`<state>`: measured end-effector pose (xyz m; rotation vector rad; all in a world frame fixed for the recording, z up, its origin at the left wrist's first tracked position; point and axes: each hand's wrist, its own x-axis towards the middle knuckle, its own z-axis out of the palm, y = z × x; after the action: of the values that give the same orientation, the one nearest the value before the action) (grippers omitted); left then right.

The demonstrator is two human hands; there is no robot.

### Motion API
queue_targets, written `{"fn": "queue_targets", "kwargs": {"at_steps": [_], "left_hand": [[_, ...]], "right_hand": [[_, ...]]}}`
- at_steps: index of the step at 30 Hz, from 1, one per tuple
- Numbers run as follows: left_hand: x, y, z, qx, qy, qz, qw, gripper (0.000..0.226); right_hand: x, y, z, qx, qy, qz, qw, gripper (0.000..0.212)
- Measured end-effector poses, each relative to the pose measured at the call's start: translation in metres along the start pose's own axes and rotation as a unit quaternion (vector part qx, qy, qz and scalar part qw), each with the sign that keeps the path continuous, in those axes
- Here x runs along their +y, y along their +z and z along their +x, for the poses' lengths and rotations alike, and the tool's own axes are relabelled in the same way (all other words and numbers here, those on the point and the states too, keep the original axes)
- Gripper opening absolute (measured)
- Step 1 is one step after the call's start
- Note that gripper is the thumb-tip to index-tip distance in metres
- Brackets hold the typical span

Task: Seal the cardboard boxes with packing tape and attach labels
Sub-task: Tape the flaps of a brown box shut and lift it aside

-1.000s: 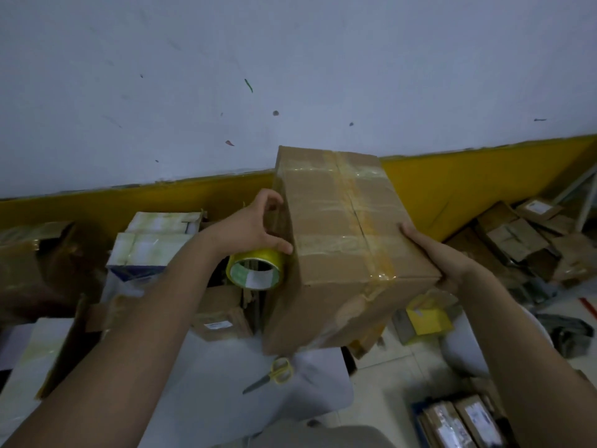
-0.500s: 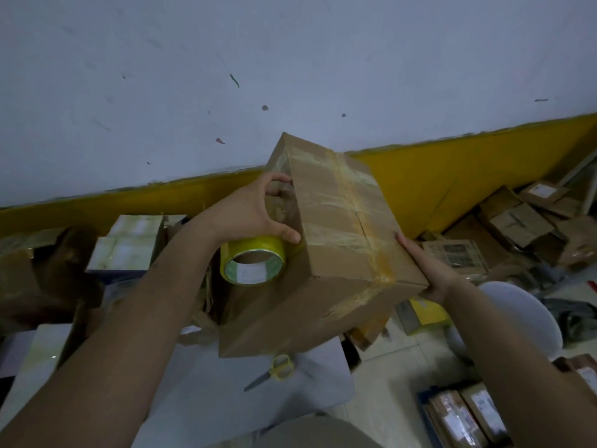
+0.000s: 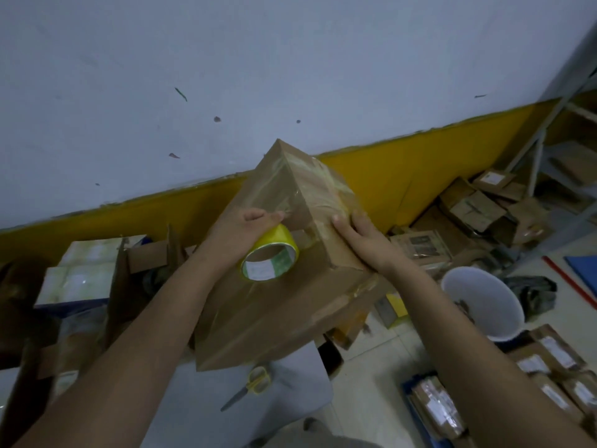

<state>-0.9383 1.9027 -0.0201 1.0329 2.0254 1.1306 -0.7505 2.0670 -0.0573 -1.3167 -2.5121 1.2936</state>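
a brown corrugated cardboard box (image 3: pixel 284 302), rectangular and tilted with one corner raised toward the wall, is held above a grey flat work surface (image 3: pixel 193 399). glossy clear packing tape is seen in strips across its upper faces, wrinkled in places, and along the lower right edge.

the left hand (image 3: pixel 240 229) is laid against the box's left face. a yellow roll of packing tape (image 3: pixel 269 257) with a cardboard core is gripped beneath the palm, the thumb extended across toward the box; the remaining fingers are hidden behind the roll, so their exact curl cannot be told. the roll is touching the box face.

the right hand (image 3: pixel 361 236) is pressed flat on the upper right face of the box, fingers straight and together, fingertips resting on a taped seam.

a pair of yellow-handled scissors (image 3: pixel 248 388) is lying on the grey surface just below the box. a white round plastic bucket (image 3: pixel 481 302) stands on the pale tiled floor to the right. smaller taped cardboard parcels (image 3: pixel 478 205) with white labels are piled near the yellow-painted wall base (image 3: pixel 420 169).
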Motion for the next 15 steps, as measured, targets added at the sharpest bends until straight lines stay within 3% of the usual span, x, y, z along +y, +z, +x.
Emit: {"fn": "queue_targets", "kwargs": {"at_steps": [3, 6, 9, 12, 15], "left_hand": [[0.003, 0.009, 0.007, 0.042, 0.006, 0.006, 0.999, 0.053], [0.009, 0.018, 0.009, 0.054, 0.028, -0.005, 0.998, 0.053], [0.009, 0.018, 0.003, -0.030, 0.018, -0.062, 0.997, 0.062], [-0.010, 0.018, -0.004, -0.154, 0.031, -0.140, 0.978, 0.049], [-0.026, 0.018, -0.006, -0.161, 0.022, -0.179, 0.970, 0.057]], "right_hand": [[-0.021, 0.001, -0.015, -0.008, -0.042, -0.039, 0.998, 0.105], [-0.023, -0.006, -0.013, -0.028, -0.022, -0.039, 0.999, 0.104], [-0.018, -0.014, -0.004, -0.018, 0.002, -0.019, 1.000, 0.085], [-0.009, -0.020, 0.001, -0.012, 0.028, 0.054, 0.998, 0.077], [-0.008, -0.023, 0.004, -0.022, 0.036, 0.085, 0.995, 0.066]]}}
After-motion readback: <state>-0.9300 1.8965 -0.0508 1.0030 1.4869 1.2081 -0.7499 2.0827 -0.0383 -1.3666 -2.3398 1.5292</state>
